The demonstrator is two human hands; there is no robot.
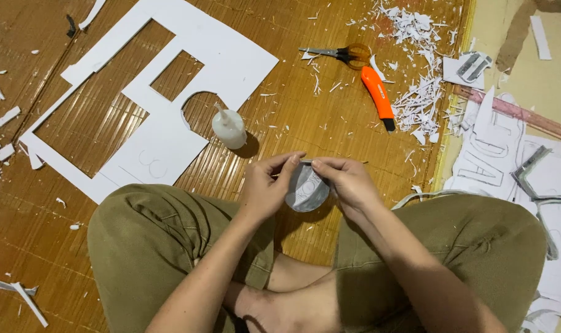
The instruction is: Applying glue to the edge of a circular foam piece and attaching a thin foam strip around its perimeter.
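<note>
Both hands meet over the lap at the centre of the view, working a small round grey-and-white cut-out [305,190]. The left hand [265,188] pinches its left edge between thumb and fingers; the right hand [348,182] pinches the top right, fingertips pressed on a thin strip along the rim. The piece looks already cut to shape, and by my reading it is mid-assembly, the edge not yet closed all round. At eleven o'clock from it stands a white glue bottle [229,128], upright on the woven mat [330,123]. Further out at ten o'clock lies a white board [169,142] with shapes cut from it. At one o'clock rest scissors [339,54] and an orange utility knife [378,95] among paper scraps [419,92]. At three o'clock, outlined paper letters [490,157] wait, seemingly unassembled.
</note>
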